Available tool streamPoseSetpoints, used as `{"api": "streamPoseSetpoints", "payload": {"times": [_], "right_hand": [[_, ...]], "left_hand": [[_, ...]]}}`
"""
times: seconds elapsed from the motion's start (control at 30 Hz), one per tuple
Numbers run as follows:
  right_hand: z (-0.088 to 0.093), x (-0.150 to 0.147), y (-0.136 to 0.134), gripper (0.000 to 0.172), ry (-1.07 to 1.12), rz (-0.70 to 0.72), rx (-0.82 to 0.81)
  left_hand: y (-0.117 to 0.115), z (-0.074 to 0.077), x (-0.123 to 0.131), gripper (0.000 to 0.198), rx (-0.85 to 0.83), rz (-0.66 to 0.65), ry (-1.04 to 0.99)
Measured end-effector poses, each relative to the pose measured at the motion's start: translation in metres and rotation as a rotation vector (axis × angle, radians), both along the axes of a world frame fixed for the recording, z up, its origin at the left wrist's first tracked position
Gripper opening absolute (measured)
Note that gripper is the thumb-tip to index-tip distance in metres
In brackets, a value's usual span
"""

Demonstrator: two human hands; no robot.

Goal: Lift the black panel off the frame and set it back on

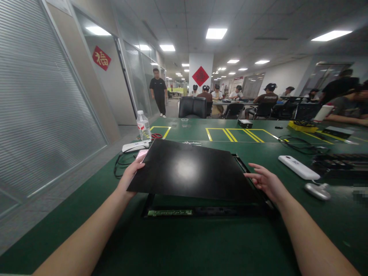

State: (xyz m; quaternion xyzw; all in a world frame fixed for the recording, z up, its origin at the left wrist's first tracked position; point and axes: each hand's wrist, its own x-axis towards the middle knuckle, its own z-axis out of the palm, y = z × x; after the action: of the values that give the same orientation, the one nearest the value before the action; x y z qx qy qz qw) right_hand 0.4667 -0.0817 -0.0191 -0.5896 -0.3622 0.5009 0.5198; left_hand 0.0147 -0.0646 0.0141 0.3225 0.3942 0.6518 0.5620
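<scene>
Blk display panel [185,168] (prob. light, stiff, fragile; best held by edges) tilts over frame [230,211] on green table [186,245]. L hand [129,178] pinches left edge; R hand [267,184], fingers loosely spread, meets right edge, contact unclear.

Head-worn view, forward and down
</scene>
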Motion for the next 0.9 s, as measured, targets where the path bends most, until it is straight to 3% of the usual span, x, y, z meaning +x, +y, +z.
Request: {"api": "streamPoseSetpoints", "payload": {"times": [0.2,0.53,0.9], "right_hand": [[-0.009,0.005,0.007,0.050,-0.022,-0.048,-0.035],[-0.012,0.008,0.007,0.042,-0.057,-0.152,-0.032],[-0.016,0.014,0.011,0.031,-0.085,-0.197,-0.063]], "left_hand": [[0.008,-0.014,-0.005,0.064,0.035,-0.067,0.074],[0.006,-0.028,0.002,0.050,-0.080,0.025,0.111],[-0.004,-0.019,0.017,0.040,-0.152,0.024,0.169]]}}
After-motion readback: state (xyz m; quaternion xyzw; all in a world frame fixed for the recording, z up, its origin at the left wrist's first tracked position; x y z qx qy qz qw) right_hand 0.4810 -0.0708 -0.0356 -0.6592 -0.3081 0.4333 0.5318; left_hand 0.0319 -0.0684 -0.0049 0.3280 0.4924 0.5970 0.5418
